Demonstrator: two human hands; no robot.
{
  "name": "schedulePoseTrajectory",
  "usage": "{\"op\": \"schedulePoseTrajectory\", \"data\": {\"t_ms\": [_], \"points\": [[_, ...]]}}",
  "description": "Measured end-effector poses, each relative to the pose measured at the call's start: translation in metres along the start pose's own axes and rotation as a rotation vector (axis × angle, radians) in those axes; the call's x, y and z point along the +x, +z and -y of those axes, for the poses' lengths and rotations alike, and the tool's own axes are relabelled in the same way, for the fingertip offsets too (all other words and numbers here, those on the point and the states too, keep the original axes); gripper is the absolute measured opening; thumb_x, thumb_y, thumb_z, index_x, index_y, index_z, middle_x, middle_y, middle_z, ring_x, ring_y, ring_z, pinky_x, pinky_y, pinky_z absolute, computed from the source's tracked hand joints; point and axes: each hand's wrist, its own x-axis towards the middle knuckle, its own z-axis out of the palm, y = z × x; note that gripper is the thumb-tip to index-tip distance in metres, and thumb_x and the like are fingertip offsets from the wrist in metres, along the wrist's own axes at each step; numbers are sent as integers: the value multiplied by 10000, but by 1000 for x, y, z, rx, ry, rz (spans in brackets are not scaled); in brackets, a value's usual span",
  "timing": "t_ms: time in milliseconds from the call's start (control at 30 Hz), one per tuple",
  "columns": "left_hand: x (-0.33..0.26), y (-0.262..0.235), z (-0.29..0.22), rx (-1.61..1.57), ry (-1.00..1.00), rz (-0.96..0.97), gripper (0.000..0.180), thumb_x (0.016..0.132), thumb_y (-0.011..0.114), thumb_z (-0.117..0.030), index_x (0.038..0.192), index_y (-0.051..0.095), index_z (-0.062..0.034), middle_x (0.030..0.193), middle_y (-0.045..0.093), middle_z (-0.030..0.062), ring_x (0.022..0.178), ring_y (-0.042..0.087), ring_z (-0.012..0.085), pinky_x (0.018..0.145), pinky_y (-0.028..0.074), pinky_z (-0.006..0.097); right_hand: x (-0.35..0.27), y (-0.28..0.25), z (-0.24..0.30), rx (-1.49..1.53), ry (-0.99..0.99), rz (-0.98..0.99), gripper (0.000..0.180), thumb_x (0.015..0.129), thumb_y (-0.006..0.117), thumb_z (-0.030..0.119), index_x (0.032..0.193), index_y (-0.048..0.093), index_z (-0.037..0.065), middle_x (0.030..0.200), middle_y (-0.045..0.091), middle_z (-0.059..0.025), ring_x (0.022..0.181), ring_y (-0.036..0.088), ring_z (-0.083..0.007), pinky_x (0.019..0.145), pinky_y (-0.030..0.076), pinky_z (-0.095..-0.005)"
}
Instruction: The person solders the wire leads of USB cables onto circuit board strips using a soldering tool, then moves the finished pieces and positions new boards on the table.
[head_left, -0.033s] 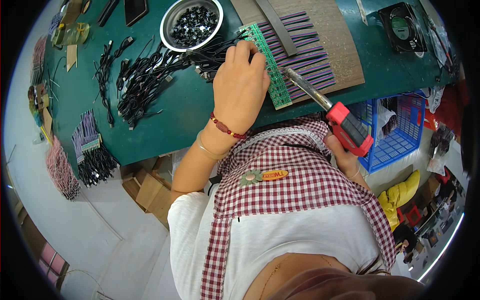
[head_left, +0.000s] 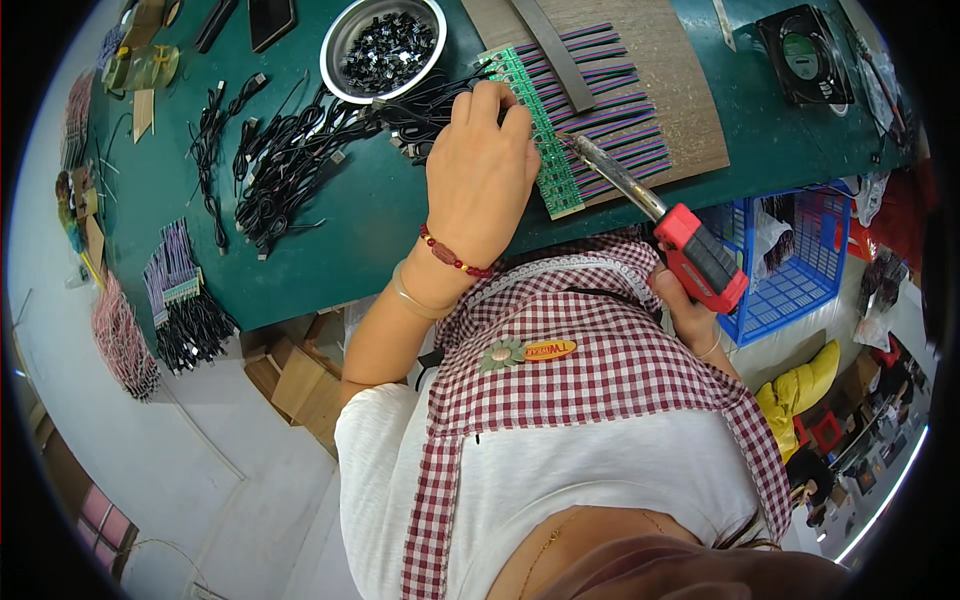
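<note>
A green strip of circuit boards (head_left: 566, 190) lies on a brown board (head_left: 690, 110), and rows of multicoloured wires (head_left: 630, 150) extend from its right side. My left hand (head_left: 485, 150) is closed at the strip's left edge, its fingertips pinched together. Black cables (head_left: 430, 108) run up to that hand, but what sits between the fingers is hidden. In my right hand (head_left: 690, 315) is a red and black soldering iron (head_left: 700, 258), held low beside the apron. Its metal tip reaches up-left to the strip, close to my left fingers. A grey metal bar (head_left: 553, 55) rests across the wires.
A metal bowl (head_left: 330, 60) of small black connectors stands at the back. Bundled black cables (head_left: 290, 180) cover the table's left part. Wired board bundles (head_left: 185, 290) hang at the left edge. A black round-faced device (head_left: 803, 58) sits far right; a blue crate (head_left: 790, 290) stands below.
</note>
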Motion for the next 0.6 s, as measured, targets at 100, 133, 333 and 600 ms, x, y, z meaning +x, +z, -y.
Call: {"op": "schedulePoseTrajectory", "data": {"t_ms": [100,133,333,600], "points": [[1,-1,0,11,6,18,107,678,632,-31,739,544,-30,949,531,65,851,543,239,632,496,345,-6,-4,-9,89,75,19,183,805,660,69,972,611,13,829,600,-48,719,559,-138,650,454,-288],[2,0,0,15,9,19,108,678,633,-31,741,546,-30,948,531,65,848,543,240,630,496,345,-6,-4,-10,91,67,31,190,816,653,69,991,609,11,838,601,-39,731,555,-127,656,456,-284],[0,-1,-1,53,4,10,118,679,642,-33,763,559,-31,950,536,64,849,541,239,631,494,342,-4,-4,-13,158,75,8,204,820,647,51,1011,603,-6,824,599,-29,733,557,-115,662,459,-276],[-17,-32,4,-62,-56,-96,319,710,712,-164,977,594,-35,1076,565,94,984,530,296,858,409,396,28,15,14,413,-33,-121,344,859,552,146,1133,439,-29,628,447,-44,523,393,-102,500,343,-238]]}}
